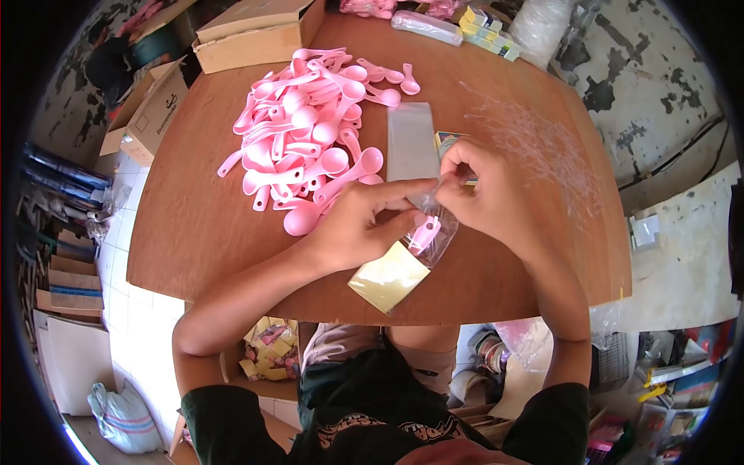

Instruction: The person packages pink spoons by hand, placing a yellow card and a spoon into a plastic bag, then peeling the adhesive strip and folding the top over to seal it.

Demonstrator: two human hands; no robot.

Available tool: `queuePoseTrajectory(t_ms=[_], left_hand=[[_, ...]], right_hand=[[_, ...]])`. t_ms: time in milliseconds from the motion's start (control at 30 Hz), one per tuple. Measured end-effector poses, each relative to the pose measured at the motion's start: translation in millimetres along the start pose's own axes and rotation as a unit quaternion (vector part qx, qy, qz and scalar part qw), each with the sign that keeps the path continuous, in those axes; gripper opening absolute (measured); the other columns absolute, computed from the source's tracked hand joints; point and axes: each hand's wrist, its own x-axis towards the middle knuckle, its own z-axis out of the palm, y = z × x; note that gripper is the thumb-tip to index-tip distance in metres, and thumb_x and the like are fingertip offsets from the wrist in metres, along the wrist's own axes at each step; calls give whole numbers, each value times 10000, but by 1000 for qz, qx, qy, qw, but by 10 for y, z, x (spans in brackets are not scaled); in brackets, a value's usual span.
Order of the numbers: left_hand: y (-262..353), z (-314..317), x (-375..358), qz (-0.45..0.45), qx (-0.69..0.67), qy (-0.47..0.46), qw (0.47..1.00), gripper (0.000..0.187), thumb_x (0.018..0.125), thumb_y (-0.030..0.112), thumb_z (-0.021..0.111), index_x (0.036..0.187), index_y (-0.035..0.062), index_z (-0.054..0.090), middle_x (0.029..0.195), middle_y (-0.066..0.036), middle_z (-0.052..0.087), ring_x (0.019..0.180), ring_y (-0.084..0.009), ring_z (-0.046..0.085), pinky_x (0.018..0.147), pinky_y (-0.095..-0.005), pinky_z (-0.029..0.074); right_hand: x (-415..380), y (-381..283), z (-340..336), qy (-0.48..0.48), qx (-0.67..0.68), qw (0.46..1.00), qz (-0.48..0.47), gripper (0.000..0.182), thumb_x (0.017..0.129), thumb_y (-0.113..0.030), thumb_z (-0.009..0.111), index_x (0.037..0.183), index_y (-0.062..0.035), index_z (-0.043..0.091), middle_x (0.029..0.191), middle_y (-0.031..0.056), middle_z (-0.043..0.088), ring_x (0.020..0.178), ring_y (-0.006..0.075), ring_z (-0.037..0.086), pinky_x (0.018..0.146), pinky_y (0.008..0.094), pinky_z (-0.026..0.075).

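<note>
My left hand (pixel 358 225) grips a clear plastic bag (pixel 445 244) between thumb and fingers. Inside the bag a pink measuring spoon (pixel 425 235) shows its handle end with a hole. My right hand (pixel 487 188) is pinched closed at the bag's upper edge, its fingertips close to my left index finger. Below my left hand, near the table's front edge, lies a pale yellow card in shiny plastic (pixel 389 277). A stack of clear flat bags (pixel 412 143) rests just beyond my hands. Partly hidden behind my right hand is a small printed box (pixel 448 140).
A large heap of pink measuring spoons (pixel 298 128) covers the table's left middle. Thin clear strips (pixel 542 147) are scattered at right. A cardboard box (pixel 256 35) stands at the back left. Below the table, another box (pixel 271 349) holds yellow-and-pink packets.
</note>
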Motion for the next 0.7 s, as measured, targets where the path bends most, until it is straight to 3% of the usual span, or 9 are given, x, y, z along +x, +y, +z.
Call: queuePoseTrajectory(t_ms=[67, 133, 200, 267, 333, 367, 433, 633, 700], left_hand=[[54, -13, -3, -28, -50, 3, 998, 413, 908, 1, 583, 1316, -7, 519, 855, -74, 702, 747, -45, 580, 672, -229, 476], [57, -35, -3, -56, -102, 5, 993, 396, 912, -7, 562, 1307, -12, 525, 891, -89, 714, 782, -51, 607, 714, -234, 496], [23, -78, 5, -33, -46, 47, 997, 391, 918, -9, 561, 1307, -13, 524, 920, -82, 707, 785, -50, 603, 711, -230, 497], [26, -103, 28, -53, -38, 59, 996, 393, 917, -21, 557, 1308, -27, 513, 929, -93, 699, 794, -67, 616, 709, -222, 502], [19, -102, 39, -67, -96, 110, 987, 397, 918, -23, 555, 1310, -49, 496, 928, -96, 691, 802, -85, 631, 712, -215, 506], [46, -98, 43, -68, -85, 116, 987, 401, 918, -22, 555, 1310, -68, 482, 919, -97, 688, 813, -97, 641, 712, -220, 510], [61, -84, 41, -74, -81, 119, 987, 401, 918, -18, 560, 1308, -66, 485, 918, -100, 688, 813, -98, 641, 712, -222, 511], [75, -62, 50, -75, -73, 117, 988, 400, 918, -5, 573, 1305, -61, 492, 919, -103, 691, 818, -96, 638, 711, -226, 510], [67, -65, 45, -69, -80, 121, 987, 399, 918, -1, 576, 1304, -61, 493, 920, -103, 691, 817, -94, 636, 710, -226, 508]], right_hand=[[-49, 68, -44, -54, 235, 945, 222, 103, 755, -47, 616, 702, -52, 528, 653, 16, 559, 582, 132, 541, 499, 286, 424], [-75, 326, -51, -37, 255, 943, 209, 107, 821, -85, 581, 734, -47, 533, 663, -1, 549, 619, 103, 532, 546, 275, 436], [-77, 467, -162, 72, 462, 825, 319, 90, 844, -104, 565, 780, -42, 572, 658, 8, 555, 642, 109, 541, 595, 286, 456], [-106, 858, -362, 154, 428, 819, 350, 86, 850, -128, 580, 813, -55, 603, 675, 21, 579, 619, 131, 557, 577, 291, 469], [-66, 1310, -572, 298, 124, 894, 311, 112, 840, -152, 617, 859, -42, 630, 688, 74, 618, 594, 187, 595, 565, 319, 492], [-90, 1432, -656, 297, 123, 894, 311, 112, 840, -152, 617, 859, -42, 630, 688, 74, 618, 594, 187, 595, 565, 319, 492], [-160, 1622, -789, 238, -271, 925, 122, 147, 831, -167, 640, 906, -40, 635, 737, 122, 654, 606, 220, 632, 571, 330, 510], [-340, 1938, -786, -124, -187, 970, 92, 133, 856, -15, 581, 958, -33, 665, 867, 115, 699, 818, 169, 670, 740, 292, 523], [-314, 1946, -854, -73, -115, 980, 146, 188, 852, 9, 554, 998, -37, 663, 895, 103, 703, 837, 160, 665, 761, 290, 514]])
